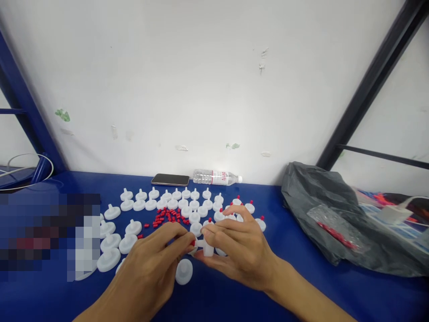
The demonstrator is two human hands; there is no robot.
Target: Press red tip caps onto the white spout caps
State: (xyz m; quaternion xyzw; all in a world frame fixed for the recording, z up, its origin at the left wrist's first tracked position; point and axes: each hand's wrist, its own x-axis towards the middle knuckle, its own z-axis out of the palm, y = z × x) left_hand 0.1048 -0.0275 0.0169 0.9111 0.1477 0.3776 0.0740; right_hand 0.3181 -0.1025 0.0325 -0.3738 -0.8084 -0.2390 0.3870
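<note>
My right hand (pixel 239 250) is closed around a white plastic nozzle cap (pixel 208 249), turned sideways so its spout points left. The fingertips of my left hand (pixel 157 257) pinch a small red tip cap (pixel 193 243) at the end of that spout. How far the red piece sits on the spout cannot be made out. Just below, another white nozzle cap (pixel 184 271) lies on the blue table. Loose red tip caps (pixel 169 215) are scattered beyond my left hand. Several nozzle caps with red tips, one of them a red-tipped nozzle cap (pixel 260 222), stand beyond my right hand.
Rows of white nozzle caps (pixel 139 205) spread across the blue table (pixel 268 286). A phone (pixel 170 180) and a transparent bottle (pixel 216 177) lie by the wall. To the right, a grey plastic bag (pixel 308 192) carries a small bag of red pieces (pixel 337 235). A blurred patch covers the left side.
</note>
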